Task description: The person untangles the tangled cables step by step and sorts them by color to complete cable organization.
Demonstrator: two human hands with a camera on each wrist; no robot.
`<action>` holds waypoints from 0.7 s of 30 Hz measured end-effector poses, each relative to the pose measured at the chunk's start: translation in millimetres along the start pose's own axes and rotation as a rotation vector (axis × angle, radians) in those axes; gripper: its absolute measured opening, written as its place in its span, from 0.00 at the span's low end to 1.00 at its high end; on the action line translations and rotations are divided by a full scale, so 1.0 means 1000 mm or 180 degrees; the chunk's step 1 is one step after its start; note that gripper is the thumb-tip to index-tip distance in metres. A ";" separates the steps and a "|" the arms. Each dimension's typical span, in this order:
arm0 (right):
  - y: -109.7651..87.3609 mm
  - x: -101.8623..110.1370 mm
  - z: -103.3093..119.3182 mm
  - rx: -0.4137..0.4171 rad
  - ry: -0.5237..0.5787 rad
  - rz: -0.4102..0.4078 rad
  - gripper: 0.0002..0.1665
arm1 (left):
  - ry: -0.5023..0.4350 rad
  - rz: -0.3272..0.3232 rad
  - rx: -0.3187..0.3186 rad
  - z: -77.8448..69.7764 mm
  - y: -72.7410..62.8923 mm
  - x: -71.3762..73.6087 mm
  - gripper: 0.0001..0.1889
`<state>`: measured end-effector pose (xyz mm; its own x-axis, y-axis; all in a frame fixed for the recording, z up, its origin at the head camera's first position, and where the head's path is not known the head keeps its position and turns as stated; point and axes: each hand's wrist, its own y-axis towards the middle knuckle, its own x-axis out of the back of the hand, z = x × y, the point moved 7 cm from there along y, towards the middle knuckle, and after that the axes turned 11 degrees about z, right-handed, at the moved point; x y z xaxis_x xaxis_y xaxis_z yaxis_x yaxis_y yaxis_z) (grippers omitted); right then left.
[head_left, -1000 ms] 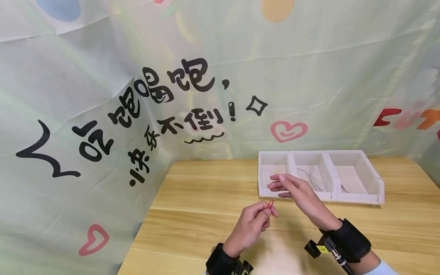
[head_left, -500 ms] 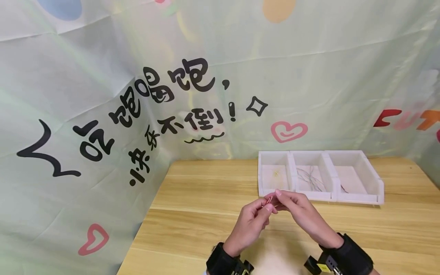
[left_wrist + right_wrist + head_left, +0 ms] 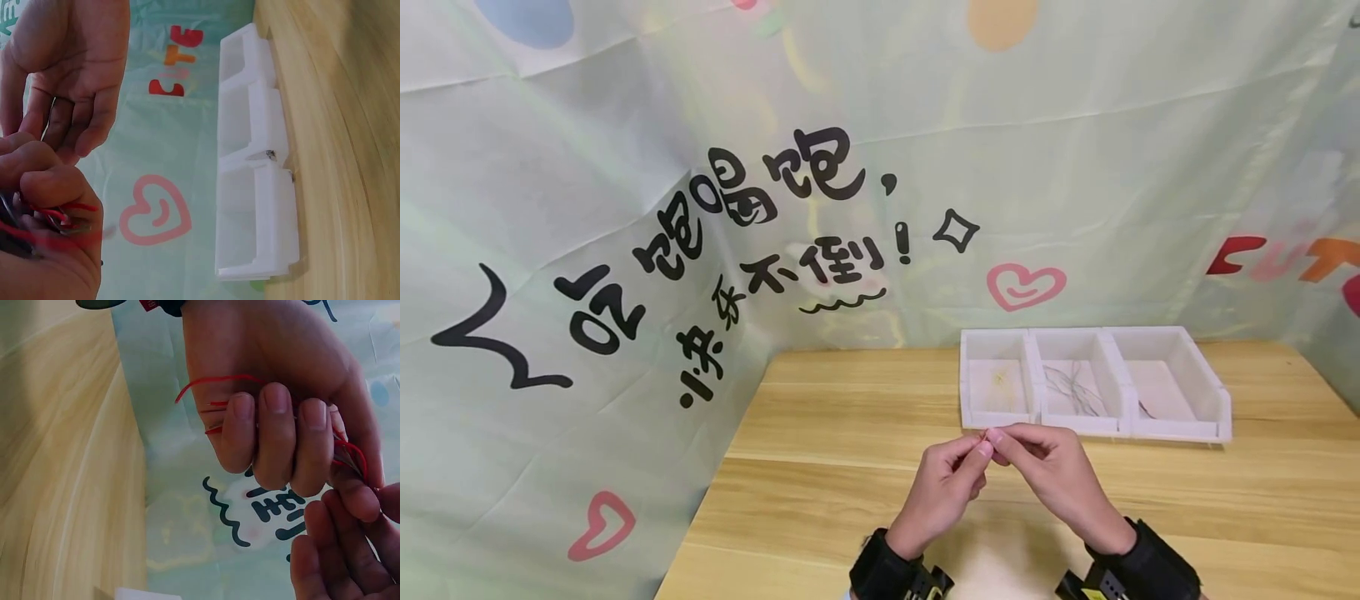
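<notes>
My left hand (image 3: 940, 487) grips a small bundle of thin wires, its fingers curled over them. In the right wrist view red wires (image 3: 219, 379) stick out past the left hand's fingertips, and a red loop with greyish strands shows by its index finger. My right hand (image 3: 1060, 467) meets the left above the table, pinching at the bundle's end with thumb and forefinger. Its other fingers are loosely bent in the left wrist view, where red strands (image 3: 75, 206) show in the left fist. In the head view the fingertips hide most of the bundle.
Behind the hands, a white three-compartment bin (image 3: 1082, 426) stands on the wooden table (image 3: 820, 492). Fine yellowish strands (image 3: 1000, 379) lie in its left compartment, grey wires (image 3: 1075, 392) in the middle, and a short dark strand (image 3: 1145, 408) in the right. A printed cloth (image 3: 880, 100) hangs behind.
My right hand has come down and left from in front of the bin to the left hand, and its thumb and forefinger have closed at the bundle's end. The left hand has hardly moved.
</notes>
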<state>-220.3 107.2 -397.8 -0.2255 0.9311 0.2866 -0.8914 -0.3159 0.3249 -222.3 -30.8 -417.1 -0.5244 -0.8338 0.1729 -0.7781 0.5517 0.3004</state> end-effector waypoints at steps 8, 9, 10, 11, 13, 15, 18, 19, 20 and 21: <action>-0.005 0.004 0.002 0.0203 0.0116 -0.0276 0.08 | 0.0138 -0.0085 -0.0078 -0.003 0.002 -0.003 0.17; -0.006 0.006 0.002 0.0218 0.0135 -0.0313 0.08 | 0.0176 -0.0112 -0.0043 -0.002 0.003 -0.004 0.18; -0.007 0.007 0.002 0.0243 0.0159 -0.0349 0.09 | 0.0220 -0.0148 -0.0026 -0.001 0.004 -0.004 0.18; -0.008 0.009 0.003 0.0277 0.0189 -0.0388 0.09 | 0.0267 -0.0189 0.0001 -0.001 0.004 -0.004 0.19; -0.009 0.011 0.003 0.0375 0.0253 -0.0452 0.09 | 0.0376 -0.0257 0.0039 0.001 0.006 -0.004 0.20; -0.009 0.013 0.003 0.0473 0.0406 -0.0502 0.09 | 0.0465 -0.0300 0.0044 0.001 0.006 -0.004 0.20; -0.008 0.012 0.002 0.0554 0.0679 -0.0523 0.09 | 0.0592 -0.0295 0.0023 0.000 0.007 -0.006 0.19; -0.007 0.011 0.001 0.0553 0.0783 -0.0521 0.10 | 0.0615 -0.0280 0.0022 -0.001 0.007 -0.006 0.19; -0.006 0.010 -0.001 0.0536 0.0900 -0.0536 0.10 | 0.0639 -0.0266 0.0026 -0.001 0.006 -0.006 0.18; -0.006 0.010 -0.002 0.0526 0.0990 -0.0537 0.11 | 0.0658 -0.0248 0.0039 -0.001 0.006 -0.007 0.18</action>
<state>-218.0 118.3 -398.5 -0.2123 0.9752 -0.0619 -0.8565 -0.1552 0.4923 -222.8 -21.8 -415.3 -0.3814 -0.8601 0.3387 -0.8183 0.4846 0.3091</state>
